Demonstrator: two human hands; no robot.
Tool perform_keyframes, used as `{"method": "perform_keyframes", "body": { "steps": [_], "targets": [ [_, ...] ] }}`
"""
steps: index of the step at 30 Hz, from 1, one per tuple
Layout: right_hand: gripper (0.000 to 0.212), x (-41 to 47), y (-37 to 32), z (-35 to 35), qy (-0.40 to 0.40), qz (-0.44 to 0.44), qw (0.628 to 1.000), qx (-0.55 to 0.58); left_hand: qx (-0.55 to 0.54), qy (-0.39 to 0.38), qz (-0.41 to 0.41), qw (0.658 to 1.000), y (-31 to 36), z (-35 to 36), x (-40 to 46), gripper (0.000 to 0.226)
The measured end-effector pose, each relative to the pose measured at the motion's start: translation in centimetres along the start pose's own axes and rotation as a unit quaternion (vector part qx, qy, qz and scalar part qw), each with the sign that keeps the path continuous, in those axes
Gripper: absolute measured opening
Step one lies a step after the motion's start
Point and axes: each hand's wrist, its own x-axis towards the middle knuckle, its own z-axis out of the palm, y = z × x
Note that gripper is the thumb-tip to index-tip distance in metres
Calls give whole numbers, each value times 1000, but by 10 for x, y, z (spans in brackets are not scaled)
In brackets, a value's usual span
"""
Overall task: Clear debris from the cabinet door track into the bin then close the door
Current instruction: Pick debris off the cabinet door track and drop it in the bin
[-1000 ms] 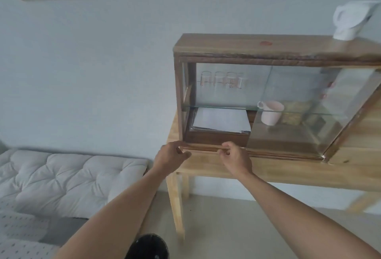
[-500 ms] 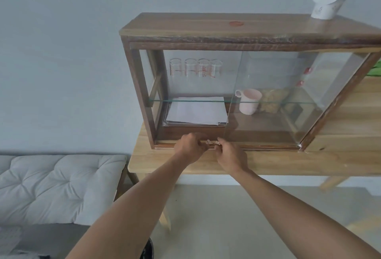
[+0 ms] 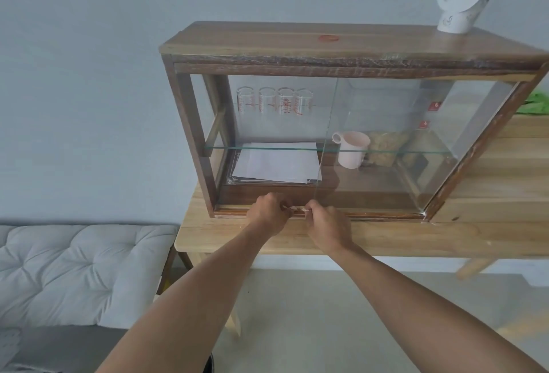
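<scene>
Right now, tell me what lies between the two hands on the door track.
Head view: a small pale bit of debris lies on the door track, between the left hand and right hand, whose fingertips pinch toward it.

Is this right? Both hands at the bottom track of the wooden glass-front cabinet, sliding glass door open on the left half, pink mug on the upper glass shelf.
Wrong on the mug. The head view shows the pink mug standing on the cabinet floor, under the glass shelf, not on it. The rest holds: left hand and right hand meet at the bottom track of the wooden glass-front cabinet, left half open.
</scene>
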Motion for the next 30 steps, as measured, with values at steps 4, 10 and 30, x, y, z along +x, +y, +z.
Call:
{"method": "perform_keyframes", "body": {
  "steps": [4, 10, 30],
  "targets": [
    [18, -5, -5, 0, 4, 11, 1000, 29, -23, 10, 1, 1000, -9, -4, -7, 12],
    [21, -19, -34, 8, -10, 6, 997, 79, -38, 32, -11, 999, -47, -26, -28, 12],
    [27, -75, -209, 72, -137, -131, 974, 124, -71, 133, -197, 969, -243, -130, -166, 15]
  ]
}}
